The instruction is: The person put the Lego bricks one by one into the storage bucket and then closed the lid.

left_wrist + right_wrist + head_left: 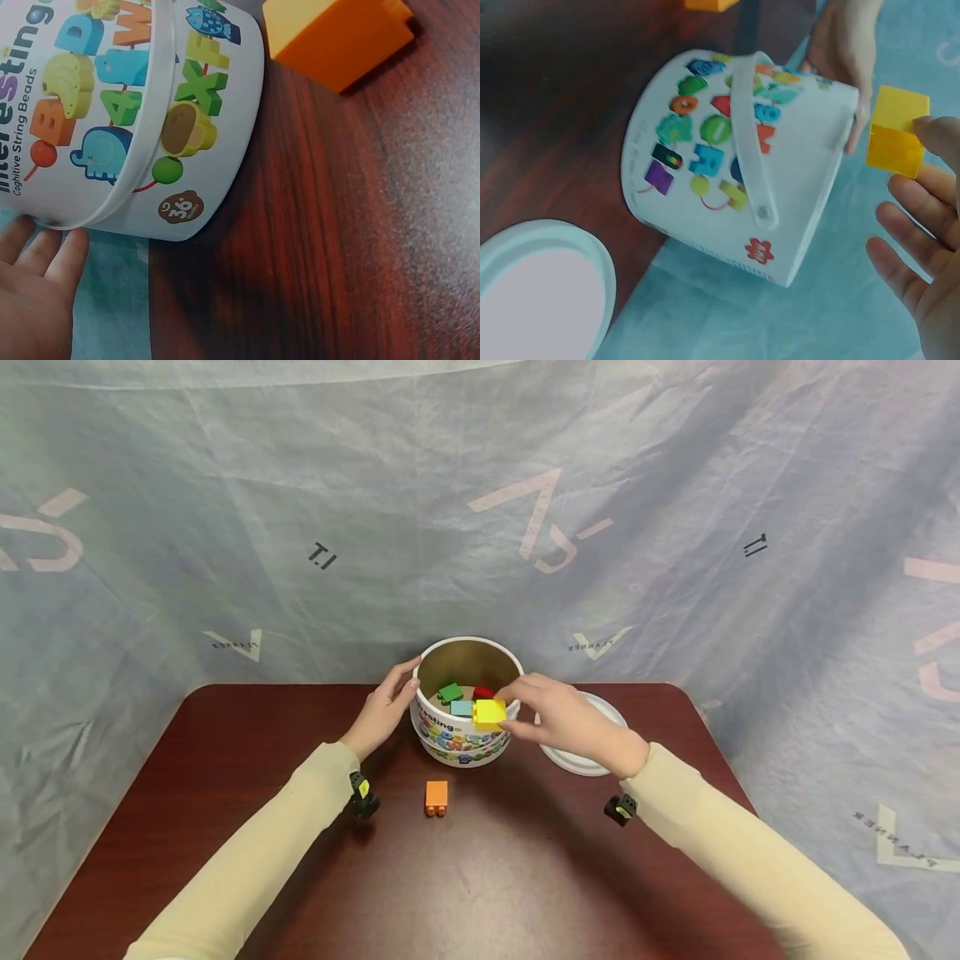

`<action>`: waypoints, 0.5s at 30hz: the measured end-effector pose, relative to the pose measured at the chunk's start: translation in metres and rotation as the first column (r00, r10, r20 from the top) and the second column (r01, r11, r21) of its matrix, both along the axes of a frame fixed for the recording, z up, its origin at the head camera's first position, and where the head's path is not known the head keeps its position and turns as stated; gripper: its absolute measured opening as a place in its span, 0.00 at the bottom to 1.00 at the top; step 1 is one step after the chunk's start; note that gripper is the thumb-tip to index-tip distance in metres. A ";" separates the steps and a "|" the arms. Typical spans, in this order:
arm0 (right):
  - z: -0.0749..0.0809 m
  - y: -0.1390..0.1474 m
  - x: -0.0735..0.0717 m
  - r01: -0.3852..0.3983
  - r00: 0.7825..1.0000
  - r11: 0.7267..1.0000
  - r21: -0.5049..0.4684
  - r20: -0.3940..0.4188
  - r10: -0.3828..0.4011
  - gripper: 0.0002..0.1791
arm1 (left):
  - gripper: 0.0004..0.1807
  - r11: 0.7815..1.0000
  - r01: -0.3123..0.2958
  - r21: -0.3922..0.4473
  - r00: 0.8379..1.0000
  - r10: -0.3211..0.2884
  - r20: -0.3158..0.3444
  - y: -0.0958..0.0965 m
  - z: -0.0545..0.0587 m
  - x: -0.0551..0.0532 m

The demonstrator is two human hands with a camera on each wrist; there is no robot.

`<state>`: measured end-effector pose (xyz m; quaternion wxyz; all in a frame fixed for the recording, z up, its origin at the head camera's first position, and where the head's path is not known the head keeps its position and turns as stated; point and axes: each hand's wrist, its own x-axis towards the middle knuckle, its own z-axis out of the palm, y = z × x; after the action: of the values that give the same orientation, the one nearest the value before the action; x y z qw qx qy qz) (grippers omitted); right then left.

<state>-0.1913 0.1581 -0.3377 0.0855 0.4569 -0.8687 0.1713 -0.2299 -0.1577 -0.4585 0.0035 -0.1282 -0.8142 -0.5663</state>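
Observation:
My right hand pinches a yellow toy building block between thumb and fingertips over the near right rim of a white printed bucket. In the right wrist view the yellow block shows clearly, and the lower fingers are spread apart. My left hand rests against the bucket's left side near the rim; its fingers look fairly straight on the wall. Inside the bucket lie a green block, a light blue block and a red block, partly hidden by the yellow one.
An orange block lies on the dark red-brown table in front of the bucket. Right of the bucket is a round white lid, partly under my right forearm. A grey printed cloth hangs behind the table.

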 end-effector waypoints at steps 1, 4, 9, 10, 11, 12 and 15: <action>0.002 -0.001 -0.003 0.006 1.000 1.000 -0.003 -0.004 -0.006 0.18 | 0.30 1.000 0.001 0.000 1.000 -0.001 0.000 0.000 0.000 0.000; 0.004 -0.003 -0.011 0.023 1.000 1.000 -0.003 -0.020 -0.023 0.17 | 0.29 1.000 -0.002 0.000 1.000 0.002 0.003 0.000 -0.001 -0.001; 0.003 -0.007 -0.024 0.052 0.999 0.999 0.010 -0.004 -0.052 0.17 | 0.29 1.000 -0.006 0.006 1.000 0.006 -0.002 0.000 -0.002 -0.002; 0.003 -0.008 -0.027 0.059 0.998 0.998 0.013 0.004 -0.059 0.17 | 0.29 1.000 -0.002 0.010 1.000 0.002 -0.002 0.001 -0.001 -0.001; 0.003 -0.009 -0.029 0.064 0.998 0.998 0.015 0.011 -0.064 0.17 | 0.29 1.000 0.001 0.015 1.000 -0.001 -0.003 0.001 0.001 0.000; 0.003 -0.010 -0.031 0.069 0.997 0.997 0.018 0.018 -0.069 0.17 | 0.29 1.000 0.002 0.019 1.000 -0.002 -0.002 0.002 0.004 0.002; 0.003 -0.013 -0.038 0.078 0.996 0.997 0.021 0.035 -0.079 0.17 | 0.29 1.000 0.010 0.022 1.000 -0.010 0.003 0.004 0.018 0.011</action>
<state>-0.2291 0.1452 -0.3343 0.0722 0.4199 -0.8890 0.1675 -0.2191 -0.1541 -0.4406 0.0009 -0.1315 -0.8074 -0.5752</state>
